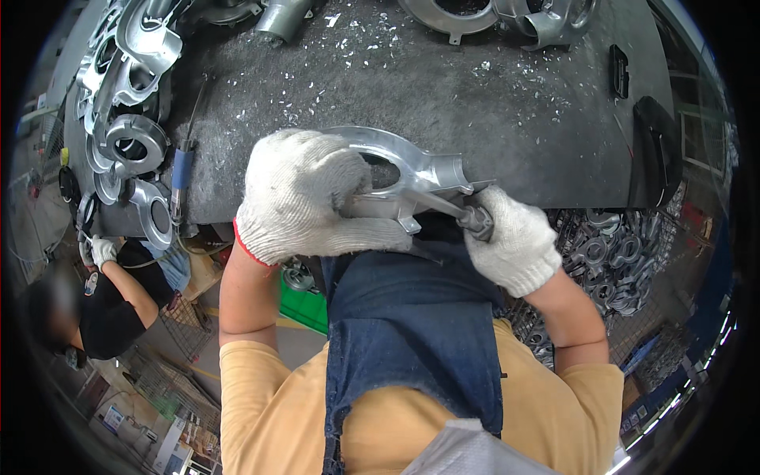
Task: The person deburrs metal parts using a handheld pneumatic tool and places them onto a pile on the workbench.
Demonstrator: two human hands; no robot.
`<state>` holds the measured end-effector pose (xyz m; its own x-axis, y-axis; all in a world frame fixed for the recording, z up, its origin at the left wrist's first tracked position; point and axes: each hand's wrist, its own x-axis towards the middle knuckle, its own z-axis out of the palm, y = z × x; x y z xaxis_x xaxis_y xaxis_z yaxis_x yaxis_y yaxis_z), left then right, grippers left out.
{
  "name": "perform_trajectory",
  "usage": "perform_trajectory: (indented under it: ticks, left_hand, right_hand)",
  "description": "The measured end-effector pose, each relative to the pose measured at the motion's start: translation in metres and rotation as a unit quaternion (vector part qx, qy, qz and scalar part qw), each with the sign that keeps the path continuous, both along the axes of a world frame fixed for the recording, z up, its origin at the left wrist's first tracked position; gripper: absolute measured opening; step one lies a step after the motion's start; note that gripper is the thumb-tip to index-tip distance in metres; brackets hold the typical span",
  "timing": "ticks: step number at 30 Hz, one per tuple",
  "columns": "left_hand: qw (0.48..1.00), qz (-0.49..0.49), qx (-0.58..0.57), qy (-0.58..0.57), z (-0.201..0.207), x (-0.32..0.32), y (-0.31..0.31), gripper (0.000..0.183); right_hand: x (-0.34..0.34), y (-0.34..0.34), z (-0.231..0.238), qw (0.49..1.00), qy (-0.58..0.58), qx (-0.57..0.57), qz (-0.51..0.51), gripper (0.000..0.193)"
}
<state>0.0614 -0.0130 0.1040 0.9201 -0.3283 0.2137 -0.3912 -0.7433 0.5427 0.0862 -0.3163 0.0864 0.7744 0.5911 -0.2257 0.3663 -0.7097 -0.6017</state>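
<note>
My left hand (305, 194), in a white knit glove with a red cuff, is closed over the left side of a silvery ring-shaped metal casting (448, 172) at the table's near edge. A short spout-like neck sticks out on the casting's right. In my right hand (516, 241), also gloved, is a hand tool with a slim metal blade (434, 203) and a grey round collar. The blade lies across the casting's near side, by a small tab. My right palm hides the tool's handle.
Similar castings (138, 146) are heaped along the table's left side, with more at the far edge. A blue-handled tool (182, 170) lies beside the heap. Metal chips dot the dark tabletop (546, 150). A wire bin of castings (609, 261) stands lower right; a co-worker (119, 293) is at left.
</note>
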Motion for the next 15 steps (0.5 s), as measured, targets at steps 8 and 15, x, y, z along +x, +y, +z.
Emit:
perform_trajectory:
  ticks: [8,15]
  left_hand:
    - [0.997,0.064,-0.047,-0.020,-0.020,-0.023,-0.005,0.064]
    - [0.994,0.094,-0.028,-0.042,-0.018,-0.045,-0.018,0.055]
  right_hand:
    - [-0.025,0.017,-0.026,0.997,0.066,0.031,-0.037,0.019]
    - [0.014,0.011,-0.035,0.749,0.656,0.032,0.090,0.022]
